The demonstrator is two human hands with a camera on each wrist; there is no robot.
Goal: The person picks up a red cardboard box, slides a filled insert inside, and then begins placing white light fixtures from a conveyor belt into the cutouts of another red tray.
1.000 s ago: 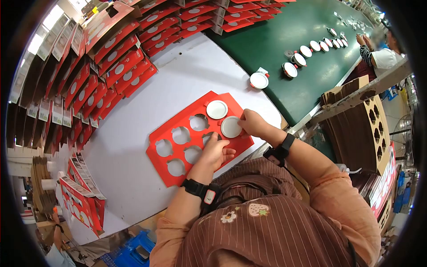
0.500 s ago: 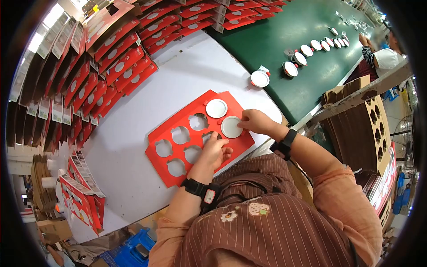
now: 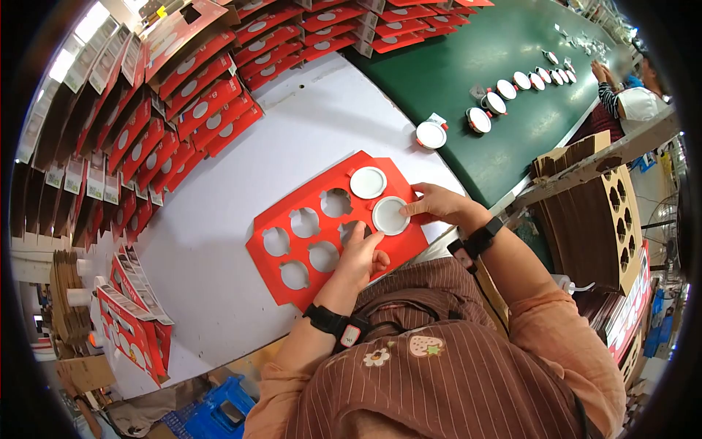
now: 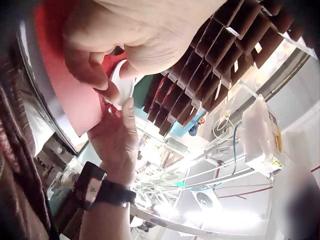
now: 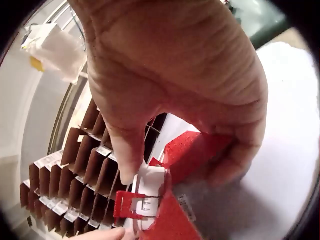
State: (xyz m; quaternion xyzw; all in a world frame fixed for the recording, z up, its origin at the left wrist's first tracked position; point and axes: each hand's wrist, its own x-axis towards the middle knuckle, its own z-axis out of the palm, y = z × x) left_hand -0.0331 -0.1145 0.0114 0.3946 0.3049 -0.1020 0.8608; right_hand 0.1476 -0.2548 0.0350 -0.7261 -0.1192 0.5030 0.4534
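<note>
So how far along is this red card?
Early on, it seems. One white disc sits in the red card. A second disc is in hand, the right hand and left hand both on it. Six holes look unfilled, one partly hidden.

One red card (image 3: 333,179): two discs (image 3: 368,183), six open holes (image 3: 322,256).

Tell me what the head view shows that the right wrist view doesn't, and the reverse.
Only head: the disc row, the blue crate and the striped apron.
Only right wrist: a wrapped object at upper left.
Both: the right hand, the white disc it grips, the red card and stacked cartons.
</note>
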